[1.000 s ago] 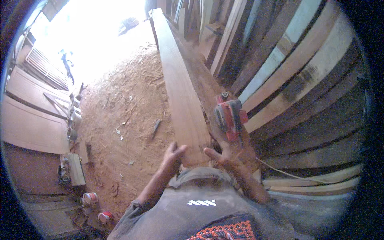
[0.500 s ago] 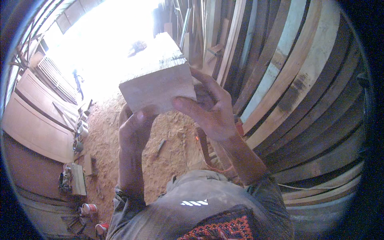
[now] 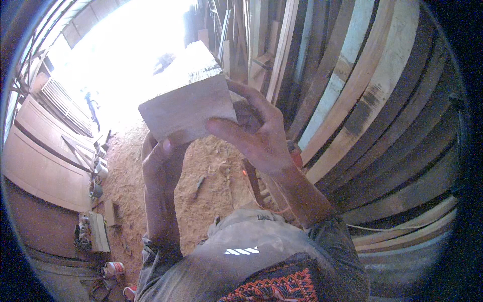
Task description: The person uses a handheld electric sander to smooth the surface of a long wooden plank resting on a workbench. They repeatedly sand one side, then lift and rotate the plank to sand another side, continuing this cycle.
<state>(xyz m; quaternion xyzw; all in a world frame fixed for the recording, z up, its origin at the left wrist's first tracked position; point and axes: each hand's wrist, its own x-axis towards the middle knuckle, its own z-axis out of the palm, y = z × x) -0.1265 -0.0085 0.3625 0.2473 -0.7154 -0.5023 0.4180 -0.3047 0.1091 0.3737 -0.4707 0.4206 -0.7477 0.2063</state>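
Observation:
Both my hands hold up a thick block of wood (image 3: 186, 108) in front of me, tilted, one flat face toward me and its upper face washed out by the glare. At its lower left edge my left hand (image 3: 163, 156) grips with the thumb on the near face and the fingers hidden underneath. My right hand (image 3: 259, 133) clasps the right side, thumb pressed on the lower right of the near face and fingers wrapped behind. Rough, splintery marks run along the block's upper edge.
Tall planks (image 3: 362, 100) lean in a row along the right. Wooden panels (image 3: 45, 161) stand at left, with cans (image 3: 95, 189) and a small wood block (image 3: 110, 213) beside them. Shavings cover the floor (image 3: 201, 201), where a small dark object (image 3: 199, 186) lies. Bright daylight floods the far end.
The block and both hands have shifted slightly left in the picture, and the background has moved a little with them. My grip on the block stays the same.

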